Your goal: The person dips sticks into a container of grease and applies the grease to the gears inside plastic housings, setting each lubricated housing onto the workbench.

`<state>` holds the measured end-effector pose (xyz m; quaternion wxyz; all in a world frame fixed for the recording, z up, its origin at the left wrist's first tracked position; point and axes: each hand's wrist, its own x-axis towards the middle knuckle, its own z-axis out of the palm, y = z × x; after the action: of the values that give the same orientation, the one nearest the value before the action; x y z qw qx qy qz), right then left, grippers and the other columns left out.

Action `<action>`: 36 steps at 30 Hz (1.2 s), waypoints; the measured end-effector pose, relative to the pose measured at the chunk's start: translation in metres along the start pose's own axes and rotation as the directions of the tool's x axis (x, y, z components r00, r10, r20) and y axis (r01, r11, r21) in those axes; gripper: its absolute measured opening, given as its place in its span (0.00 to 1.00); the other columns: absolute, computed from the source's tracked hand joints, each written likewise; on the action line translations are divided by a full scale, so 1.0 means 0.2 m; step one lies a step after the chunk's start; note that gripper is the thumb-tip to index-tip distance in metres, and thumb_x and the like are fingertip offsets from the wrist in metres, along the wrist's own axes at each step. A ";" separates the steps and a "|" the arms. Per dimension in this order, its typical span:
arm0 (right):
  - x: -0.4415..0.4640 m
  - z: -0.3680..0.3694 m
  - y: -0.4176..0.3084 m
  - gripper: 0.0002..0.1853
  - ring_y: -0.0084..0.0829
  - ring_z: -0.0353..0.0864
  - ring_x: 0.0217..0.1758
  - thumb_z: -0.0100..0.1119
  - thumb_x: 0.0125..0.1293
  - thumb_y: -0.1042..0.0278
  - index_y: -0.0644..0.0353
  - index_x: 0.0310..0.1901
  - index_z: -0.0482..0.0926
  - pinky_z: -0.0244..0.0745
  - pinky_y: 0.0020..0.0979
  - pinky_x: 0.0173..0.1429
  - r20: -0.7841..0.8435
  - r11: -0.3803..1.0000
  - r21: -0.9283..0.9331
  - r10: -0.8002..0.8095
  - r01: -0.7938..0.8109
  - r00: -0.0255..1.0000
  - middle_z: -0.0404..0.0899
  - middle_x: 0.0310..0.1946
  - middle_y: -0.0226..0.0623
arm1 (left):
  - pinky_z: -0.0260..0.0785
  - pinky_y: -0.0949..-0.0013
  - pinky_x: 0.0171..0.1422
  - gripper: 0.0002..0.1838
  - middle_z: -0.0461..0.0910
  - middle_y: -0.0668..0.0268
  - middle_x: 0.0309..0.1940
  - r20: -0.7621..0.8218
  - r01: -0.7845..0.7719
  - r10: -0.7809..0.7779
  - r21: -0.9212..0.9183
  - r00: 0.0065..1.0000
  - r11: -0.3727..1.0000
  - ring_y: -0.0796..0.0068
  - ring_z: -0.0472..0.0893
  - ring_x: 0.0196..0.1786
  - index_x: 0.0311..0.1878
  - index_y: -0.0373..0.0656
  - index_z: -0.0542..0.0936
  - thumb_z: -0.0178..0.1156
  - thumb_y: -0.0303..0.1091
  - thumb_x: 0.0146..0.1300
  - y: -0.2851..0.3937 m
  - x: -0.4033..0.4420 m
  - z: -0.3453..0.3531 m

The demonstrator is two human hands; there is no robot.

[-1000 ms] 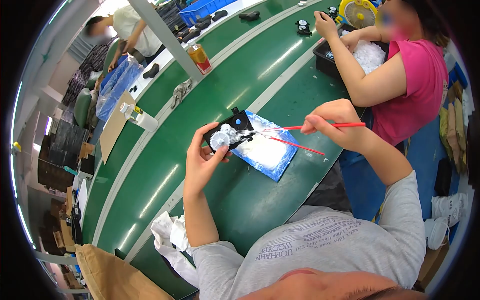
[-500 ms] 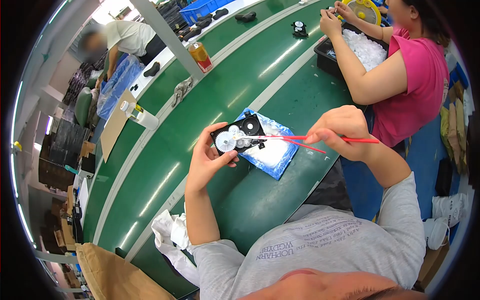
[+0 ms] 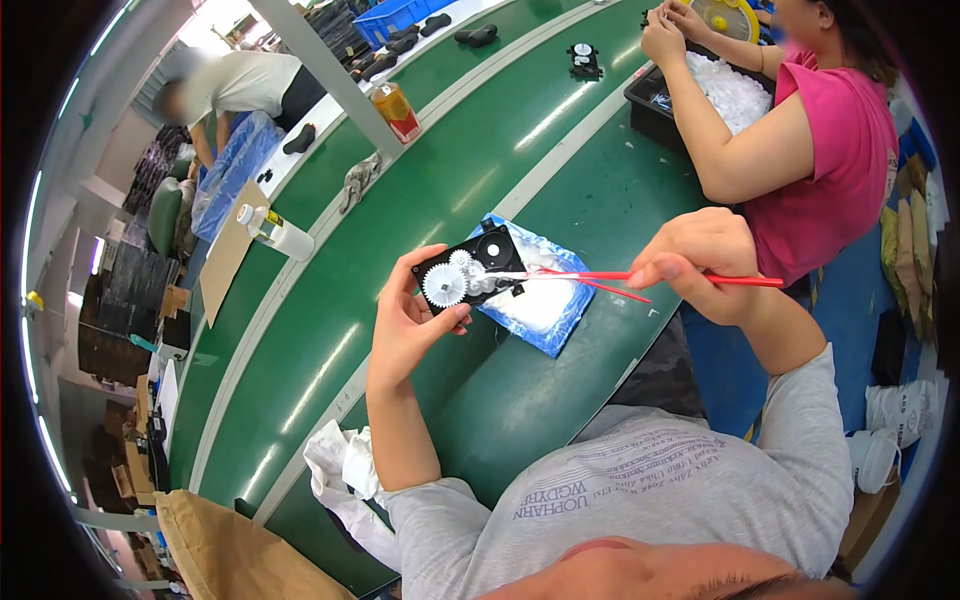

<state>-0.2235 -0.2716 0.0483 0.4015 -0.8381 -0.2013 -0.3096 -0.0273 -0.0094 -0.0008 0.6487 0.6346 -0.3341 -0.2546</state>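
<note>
My left hand [image 3: 412, 325] grips a black gearbox housing [image 3: 508, 262] by its left end, fingers behind it and thumb along the lower edge. White gears [image 3: 444, 286] sit in the housing, the largest near my thumb. Between its fingers my right hand [image 3: 690, 262] pinches a thin red stick [image 3: 600, 275]. The stick's whitish tip reaches over the gears; whether it touches them I cannot tell. Beneath the housing lies a blue-edged packet [image 3: 572, 328] with white paste [image 3: 540, 303] on it. A second red stick [image 3: 625, 293] rests across the packet's right edge.
A co-worker in a pink top [image 3: 835, 140] works at a black bin [image 3: 650, 110] of white parts. Another black gear housing [image 3: 584, 60] lies on the green conveyor. A white bottle [image 3: 285, 238], grey rag [image 3: 360, 182] and white cloth [image 3: 335, 470] are to the left. Another person bends farther back.
My right hand and its red stick have shifted slightly right, drawing the tip back a little across the gears. The housing stays in my left hand, moved slightly left in view.
</note>
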 end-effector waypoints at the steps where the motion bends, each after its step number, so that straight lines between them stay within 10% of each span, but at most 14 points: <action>1: 0.02 0.00 -0.01 0.10 0.32 0.85 0.26 0.57 0.67 0.73 0.66 0.30 0.84 0.78 0.28 0.32 -0.019 1.000 0.013 -0.017 0.018 1.000 0.85 0.25 0.39 | 0.80 0.74 0.34 0.35 0.75 0.57 0.49 0.017 0.007 -0.006 -0.011 1.000 1.000 0.73 0.84 0.36 0.64 0.36 0.68 0.69 0.16 0.52 0.00 0.00 0.01; 36: -0.08 -0.06 -0.02 0.05 0.34 0.85 0.28 0.61 0.61 0.74 0.64 0.30 0.84 0.79 0.29 0.34 -0.001 0.995 0.023 -0.097 0.097 0.995 0.85 0.28 0.40 | 0.75 0.73 0.24 0.38 0.78 0.56 0.43 0.042 0.058 -0.051 -0.174 0.998 0.983 0.71 0.81 0.28 0.64 0.32 0.65 0.67 0.20 0.47 -0.01 0.00 -0.08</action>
<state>-0.2419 -0.2797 0.0451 0.3956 -0.8228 -0.2453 -0.3262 -0.0150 0.0001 -0.0019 0.6884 0.5793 -0.3051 -0.3123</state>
